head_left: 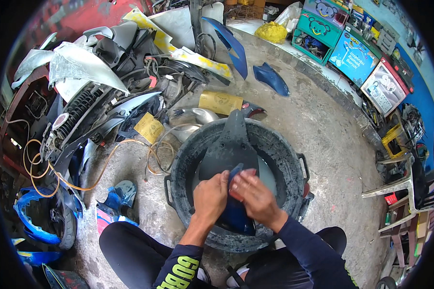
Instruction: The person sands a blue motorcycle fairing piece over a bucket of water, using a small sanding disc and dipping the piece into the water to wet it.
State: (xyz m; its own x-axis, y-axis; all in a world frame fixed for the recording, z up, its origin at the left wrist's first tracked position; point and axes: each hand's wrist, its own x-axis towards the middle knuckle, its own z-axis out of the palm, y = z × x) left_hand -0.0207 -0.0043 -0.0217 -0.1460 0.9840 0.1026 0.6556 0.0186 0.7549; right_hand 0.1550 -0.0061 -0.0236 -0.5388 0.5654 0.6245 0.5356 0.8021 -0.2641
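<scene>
Grey concrete floor [332, 130] spreads on all sides of our left hand [210, 198] and right hand [256, 196]. Well beyond the left hand and off to its left, we see a heap of motorcycle parts [125, 86], with pale fairing panels [84, 67] and a coil spring [77, 111]. Directly beneath both hands stands a round black plastic tub [285, 159], cloudy water [267, 179] inside it. Just past our hands, a dark grey plastic panel [230, 151] leans in the tub, its narrow end reaching over the far rim. The glossy blue panel [235, 215] is between our hands, above the tub, its tip showing just beyond them. Our left hand is curled around its left side, thumb extended; our right lies across it, fingers close together and blurred, and we cannot tell whether they pinch anything. Beyond the hands, past the tub, lies a printed ochre sheet [221, 102]. At the right fingers we make out a small reddish patch [236, 195], too blurred to identify.
</scene>
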